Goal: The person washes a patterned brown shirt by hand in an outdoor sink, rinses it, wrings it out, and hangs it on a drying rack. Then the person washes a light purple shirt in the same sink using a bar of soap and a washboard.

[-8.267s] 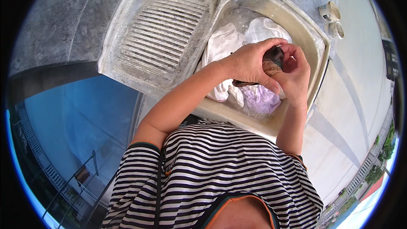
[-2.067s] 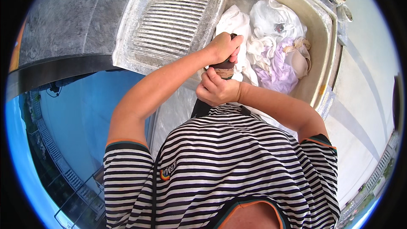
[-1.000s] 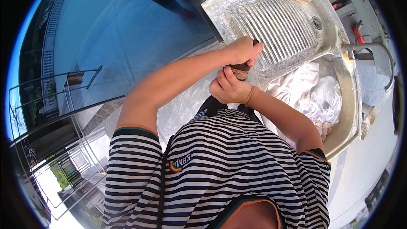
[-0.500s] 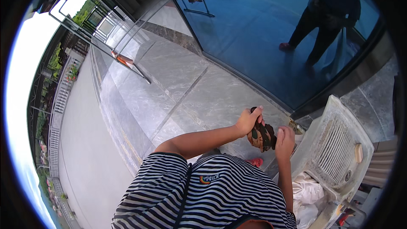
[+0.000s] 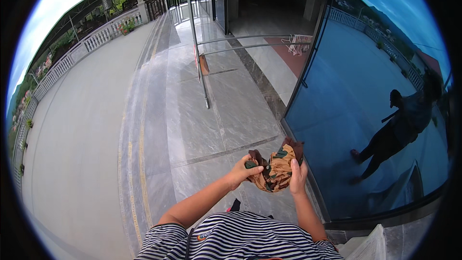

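A crumpled piece of camouflage cloth in tan, brown and dark green is held in front of my body, above the tiled floor. My left hand grips its left side, the thumb lying on top. On the other side my right hand has its fingers around the cloth, thumb up along the edge. The fabric is bunched between the two hands, and its full shape cannot be made out.
A large blue reflective glass panel stands close on my right. Ahead is a metal drying rack, with pink hangers or cloth on its bar. At the lower right shows the edge of a pale washing sink. A balustrade lines the far left.
My view has turned from the sink toward the rack and doorway. Both hands have moved away from the sink with the camouflage cloth, which is now spread wider between them.
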Demonstrator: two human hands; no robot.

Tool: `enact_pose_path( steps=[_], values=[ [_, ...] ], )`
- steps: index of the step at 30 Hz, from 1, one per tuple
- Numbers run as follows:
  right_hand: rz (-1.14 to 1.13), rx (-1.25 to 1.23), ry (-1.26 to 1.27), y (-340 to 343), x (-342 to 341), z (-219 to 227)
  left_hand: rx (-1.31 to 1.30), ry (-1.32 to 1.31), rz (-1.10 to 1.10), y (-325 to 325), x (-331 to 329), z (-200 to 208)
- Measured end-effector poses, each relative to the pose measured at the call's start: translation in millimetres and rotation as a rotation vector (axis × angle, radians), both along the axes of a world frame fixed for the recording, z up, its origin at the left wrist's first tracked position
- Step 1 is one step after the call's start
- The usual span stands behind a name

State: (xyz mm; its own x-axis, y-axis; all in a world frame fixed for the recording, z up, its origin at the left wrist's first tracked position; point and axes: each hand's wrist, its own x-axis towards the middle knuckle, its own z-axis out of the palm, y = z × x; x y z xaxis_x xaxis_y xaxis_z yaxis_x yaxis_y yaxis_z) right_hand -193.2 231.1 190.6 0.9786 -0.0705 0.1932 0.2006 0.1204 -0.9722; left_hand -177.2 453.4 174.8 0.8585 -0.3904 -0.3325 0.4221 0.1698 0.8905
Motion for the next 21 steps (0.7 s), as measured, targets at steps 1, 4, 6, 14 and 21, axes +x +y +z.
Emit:
enact_pose_path(
  steps=[1,4,6,14,21],
  values=[
    [-0.016,0.025,-0.097,30,19,25,-0.015,-0.025,0.089,22,4,-8],
    [0.096,0.257,-0.136,80,82,37,-0.208,0.051,0.356,87,11,-11],
    [0.126,0.397,-0.081,112,119,40,-0.266,0.039,0.616,130,20,-9],
    [0.505,0.326,0.019,196,244,22,-0.224,-0.397,1.169,235,93,64],
    [0.523,0.382,0.042,190,418,11,-0.31,-0.671,1.173,306,215,93]
  ],
)
